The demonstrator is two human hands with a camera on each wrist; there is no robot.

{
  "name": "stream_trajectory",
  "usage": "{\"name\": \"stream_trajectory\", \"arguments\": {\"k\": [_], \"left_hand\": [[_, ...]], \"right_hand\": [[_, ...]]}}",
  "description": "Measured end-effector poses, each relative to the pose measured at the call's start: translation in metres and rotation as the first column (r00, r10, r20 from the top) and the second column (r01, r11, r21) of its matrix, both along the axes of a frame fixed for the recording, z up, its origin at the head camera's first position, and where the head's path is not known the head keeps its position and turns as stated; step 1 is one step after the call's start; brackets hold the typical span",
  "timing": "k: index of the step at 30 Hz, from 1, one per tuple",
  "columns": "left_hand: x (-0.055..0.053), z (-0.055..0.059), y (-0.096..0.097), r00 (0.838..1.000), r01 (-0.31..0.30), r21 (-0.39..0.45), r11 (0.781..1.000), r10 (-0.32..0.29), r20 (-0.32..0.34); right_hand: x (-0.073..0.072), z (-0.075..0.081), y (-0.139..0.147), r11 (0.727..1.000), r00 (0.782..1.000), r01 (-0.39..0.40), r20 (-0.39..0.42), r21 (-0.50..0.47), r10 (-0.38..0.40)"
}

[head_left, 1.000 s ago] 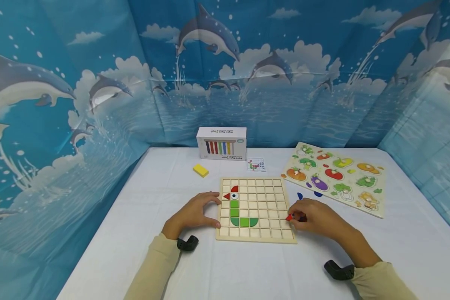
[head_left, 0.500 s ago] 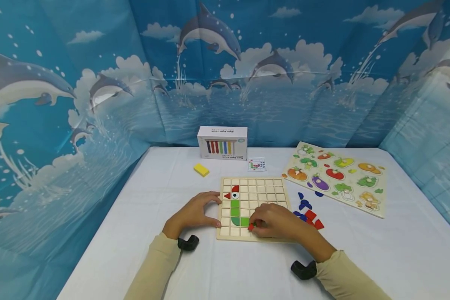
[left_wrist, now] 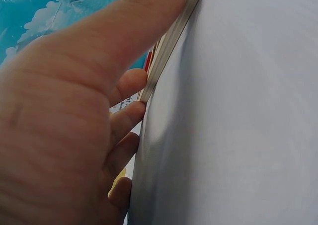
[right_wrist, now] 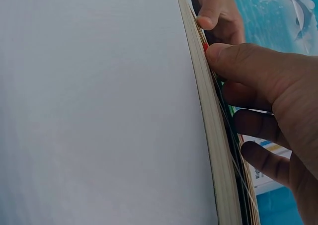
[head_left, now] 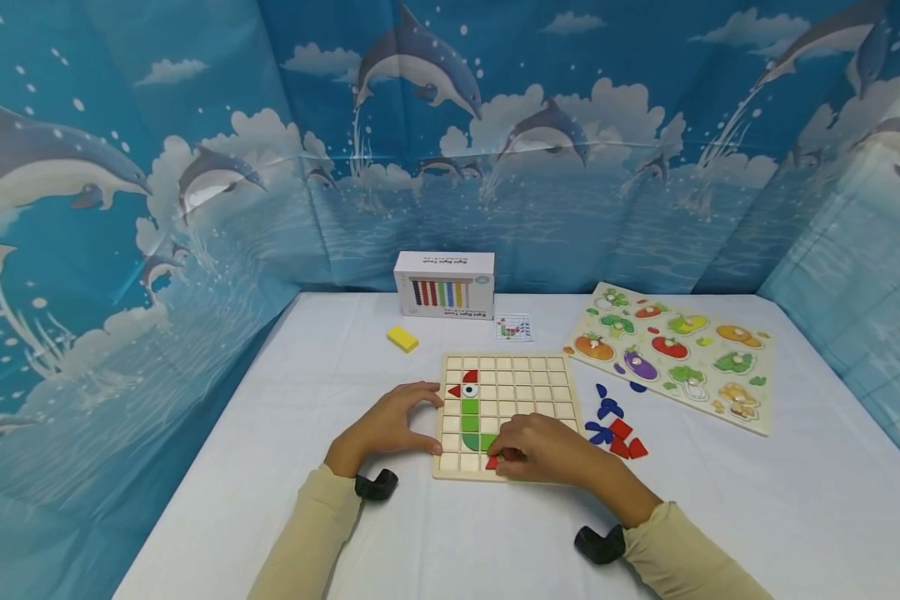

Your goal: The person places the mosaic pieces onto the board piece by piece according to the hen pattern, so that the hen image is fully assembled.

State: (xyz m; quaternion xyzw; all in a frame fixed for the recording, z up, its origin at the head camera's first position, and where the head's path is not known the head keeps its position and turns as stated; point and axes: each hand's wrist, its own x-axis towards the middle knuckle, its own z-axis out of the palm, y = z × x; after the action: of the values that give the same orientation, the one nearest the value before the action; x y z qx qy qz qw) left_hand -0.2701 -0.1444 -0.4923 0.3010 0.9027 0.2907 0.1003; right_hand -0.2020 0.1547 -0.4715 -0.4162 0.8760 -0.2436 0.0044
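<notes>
My right hand (head_left: 542, 450) pinches a small red puzzle piece (head_left: 492, 462) at the bottom row of the wooden grid board (head_left: 525, 375); its exact shape is partly hidden by the fingers. In the right wrist view, just a sliver of red shows at the thumb tip. My left hand (head_left: 390, 423) lies at the board's left edge, thumb and fingertips touching the frame with the fingers apart. On the board, a red-and-white head with an eye tile (head_left: 469, 390) tops a column of green squares (head_left: 470, 415), which bends right along a lower row.
Loose blue pieces (head_left: 610, 408) and red pieces (head_left: 621, 429) lie right of the board. Behind stand a white box (head_left: 446, 287) and a pattern card (head_left: 513, 327). A yellow block (head_left: 402, 339) lies back left, a vegetable puzzle board (head_left: 671, 354) back right.
My right hand has come left from the board's right edge onto its bottom row, carrying the red piece. This uncovers the loose blue and red pieces. The left hand stays put.
</notes>
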Motion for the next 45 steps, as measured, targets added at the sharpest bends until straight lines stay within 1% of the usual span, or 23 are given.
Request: {"name": "stream_trajectory", "arguments": {"k": [6, 12, 19, 22, 25, 27, 30, 34, 38, 40, 42, 45], "left_hand": [[0.0, -0.001, -0.001, 1.0, -0.007, -0.005, 1.0, 0.007, 0.001], [0.0, -0.001, -0.001, 1.0, 0.002, 0.002, 1.0, -0.002, -0.007], [0.0, -0.001, -0.001, 1.0, -0.005, -0.005, 1.0, 0.005, 0.001], [0.001, -0.001, -0.001, 1.0, -0.01, -0.016, 1.0, 0.01, 0.006], [0.001, 0.0, -0.001, 1.0, -0.015, -0.02, 1.0, 0.015, 0.009], [0.001, 0.0, -0.001, 1.0, -0.02, -0.022, 1.0, 0.02, 0.011], [0.002, -0.001, -0.001, 1.0, -0.015, -0.007, 1.0, 0.015, 0.013], [0.001, -0.002, 0.001, 1.0, -0.008, -0.001, 1.0, 0.008, 0.015], [0.0, -0.002, 0.002, 1.0, -0.02, -0.014, 1.0, 0.02, 0.017], [0.0, -0.002, 0.003, 1.0, -0.025, -0.023, 0.999, 0.026, 0.017], [0.0, -0.002, 0.003, 0.999, -0.029, -0.03, 0.999, 0.03, 0.019], [0.0, -0.002, 0.002, 0.999, -0.034, -0.031, 0.999, 0.035, 0.025]], "right_hand": [[0.0, 0.0, -0.002, 1.0, 0.999, -0.003, 0.037, 0.025, 0.002], [0.0, 0.0, -0.001, 1.0, 0.999, 0.002, 0.043, 0.029, -0.003], [0.002, 0.002, 0.001, 1.0, 0.999, 0.011, 0.052, 0.027, -0.012], [0.005, 0.005, 0.005, 0.999, 0.997, 0.039, 0.068, 0.032, -0.041], [0.007, 0.009, 0.015, 0.995, 0.993, 0.085, 0.077, 0.045, -0.088], [0.008, 0.011, 0.025, 0.992, 0.99, 0.115, 0.08, 0.058, -0.119], [0.01, 0.014, 0.047, 0.986, 0.983, 0.154, 0.086, 0.065, -0.159], [0.013, 0.019, 0.088, 0.969, 0.967, 0.239, 0.076, 0.061, -0.243], [0.019, 0.022, 0.129, 0.931, 0.931, 0.355, 0.062, 0.08, -0.36], [0.023, 0.021, 0.145, 0.908, 0.906, 0.407, 0.077, 0.102, -0.415], [0.026, 0.017, 0.157, 0.892, 0.889, 0.435, 0.1, 0.124, -0.447], [0.029, 0.011, 0.166, 0.882, 0.874, 0.449, 0.131, 0.145, -0.467]]}}
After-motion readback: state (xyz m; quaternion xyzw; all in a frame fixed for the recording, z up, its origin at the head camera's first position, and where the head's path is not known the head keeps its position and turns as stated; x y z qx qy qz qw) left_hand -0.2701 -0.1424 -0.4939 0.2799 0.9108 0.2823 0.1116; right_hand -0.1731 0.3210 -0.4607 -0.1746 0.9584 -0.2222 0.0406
